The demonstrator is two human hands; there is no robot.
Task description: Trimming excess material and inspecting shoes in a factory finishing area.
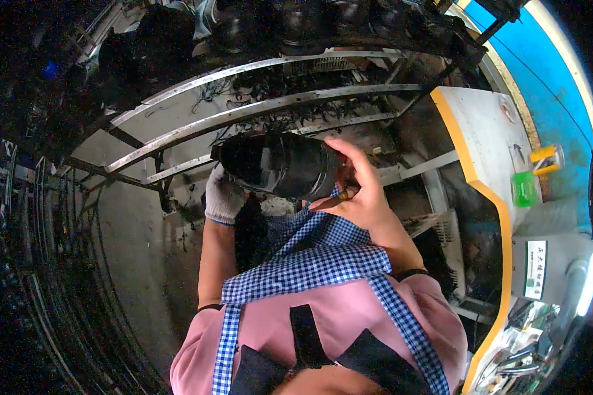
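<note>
A black shoe [280,164] is held in front of my chest, above my blue-and-white checked apron [310,257]. My left hand [223,197], in a white knit glove, grips the shoe from below at its left end. My bare right hand [359,187] curls over the shoe's right end, fingers on top, and pinches a small brownish tool or brush against it. What that small item is cannot be made out.
Curved metal rails of a conveyor rack [257,108] run across behind the shoe, with more dark shoes [244,26] on the upper tier. To the right stands a white bench with a yellow edge [487,191], carrying a green container [524,189] and a yellow one [547,158].
</note>
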